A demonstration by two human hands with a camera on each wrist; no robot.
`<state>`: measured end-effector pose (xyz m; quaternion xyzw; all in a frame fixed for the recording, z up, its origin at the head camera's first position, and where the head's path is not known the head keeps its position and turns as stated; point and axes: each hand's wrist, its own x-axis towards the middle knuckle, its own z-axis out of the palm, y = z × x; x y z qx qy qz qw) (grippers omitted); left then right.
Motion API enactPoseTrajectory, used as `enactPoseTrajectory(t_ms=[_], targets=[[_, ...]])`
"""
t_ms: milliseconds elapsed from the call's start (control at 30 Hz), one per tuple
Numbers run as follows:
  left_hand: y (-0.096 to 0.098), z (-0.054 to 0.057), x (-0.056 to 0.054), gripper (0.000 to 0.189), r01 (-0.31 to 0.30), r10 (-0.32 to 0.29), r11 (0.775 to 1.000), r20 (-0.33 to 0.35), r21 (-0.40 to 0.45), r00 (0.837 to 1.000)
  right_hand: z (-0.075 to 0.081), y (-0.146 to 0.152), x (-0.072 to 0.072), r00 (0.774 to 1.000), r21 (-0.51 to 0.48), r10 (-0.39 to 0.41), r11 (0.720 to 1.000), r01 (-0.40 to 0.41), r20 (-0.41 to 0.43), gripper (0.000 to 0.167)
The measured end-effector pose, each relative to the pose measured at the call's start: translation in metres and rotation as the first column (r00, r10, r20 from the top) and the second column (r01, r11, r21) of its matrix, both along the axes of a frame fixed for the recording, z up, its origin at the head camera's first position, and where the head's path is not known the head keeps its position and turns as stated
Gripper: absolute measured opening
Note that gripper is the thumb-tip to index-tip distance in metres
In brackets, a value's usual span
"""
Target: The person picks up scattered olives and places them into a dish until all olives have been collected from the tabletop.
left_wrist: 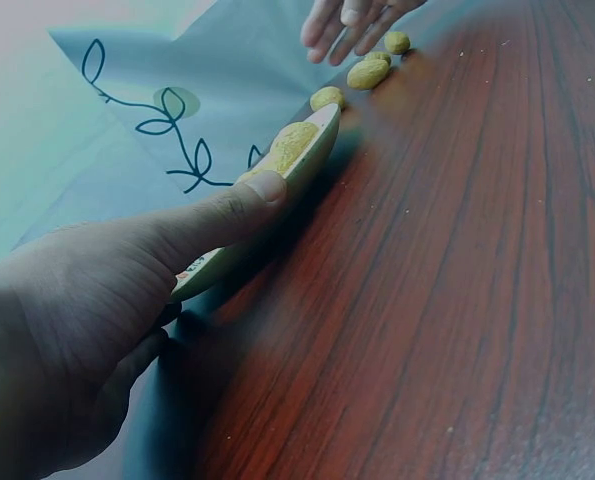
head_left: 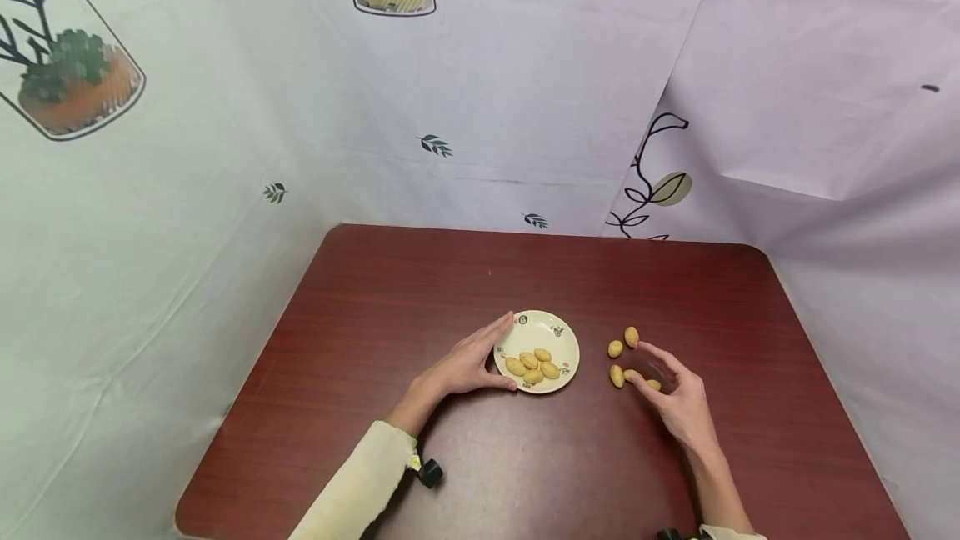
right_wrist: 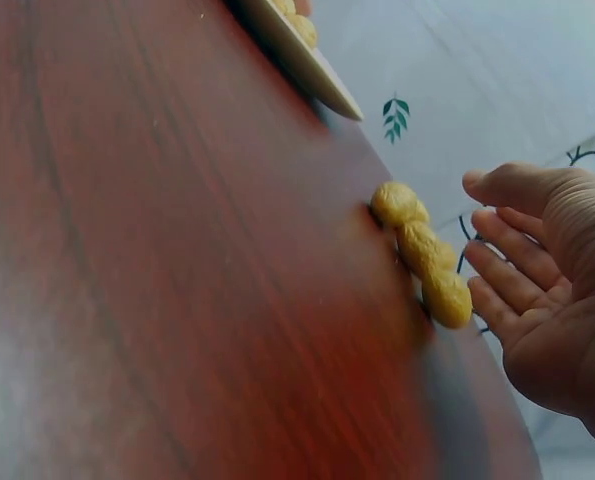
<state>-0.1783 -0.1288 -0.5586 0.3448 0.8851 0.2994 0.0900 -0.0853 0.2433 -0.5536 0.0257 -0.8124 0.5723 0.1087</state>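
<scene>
A round cream plate [head_left: 543, 332] with a small printed pattern on its rim holds several small yellow oval potatoes [head_left: 529, 360]. My left hand [head_left: 467, 363] grips the plate's left side; in the left wrist view its thumb [left_wrist: 227, 208] lies over the rim. To the right of the plate, several loose potatoes [head_left: 617, 376] lie on the table. Over them is my right hand [head_left: 684, 408], thumb and fingers spread apart. The right wrist view shows that hand [right_wrist: 547, 280] beside a row of potatoes [right_wrist: 424, 252], with nothing in its grasp.
The dark red wooden table [head_left: 390, 298] has rounded far corners. White cloth [head_left: 487, 107] printed with plants hangs behind it and along both sides. A black wrist device [head_left: 430, 473] is worn at the left sleeve.
</scene>
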Motion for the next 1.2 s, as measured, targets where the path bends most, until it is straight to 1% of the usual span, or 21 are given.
enactPoseTrajectory(t_ms=[200, 333, 467, 733, 1000, 1200], targets=[[0.000, -0.001, -0.001, 0.118, 0.001, -0.001, 1.000, -0.004, 0.009, 1.000, -0.003, 0.004, 0.006, 1.000, 0.011, 0.016, 1.000, -0.016, -0.024, 0.051], [0.000, 0.000, 0.000, 0.119, 0.002, -0.002, 1.000, -0.003, 0.014, 1.000, -0.007, 0.007, 0.008, 0.999, 0.020, 0.021, 1.000, -0.020, -0.040, 0.051], [0.000, 0.000, -0.001, 0.118, 0.000, 0.000, 1.000, 0.003, 0.017, 1.000, -0.009, 0.010, 0.011, 0.999, 0.024, 0.016, 1.000, -0.015, -0.037, 0.048], [0.000, -0.001, -0.001, 0.120, 0.004, -0.004, 1.000, -0.006, 0.000, 1.000, -0.012, 0.012, 0.017, 1.000, 0.035, -0.022, 0.999, 0.023, -0.018, 0.046], [0.000, -0.001, -0.001, 0.120, -0.001, 0.001, 1.000, -0.003, 0.001, 1.000, -0.016, 0.013, 0.019, 0.997, 0.129, -0.066, 0.989, 0.069, -0.030, 0.045], [0.000, -0.001, 0.000, 0.119, 0.003, -0.003, 1.000, -0.018, 0.018, 1.000, -0.018, 0.012, 0.020, 0.995, 0.139, -0.098, 0.985, 0.098, -0.010, 0.040]])
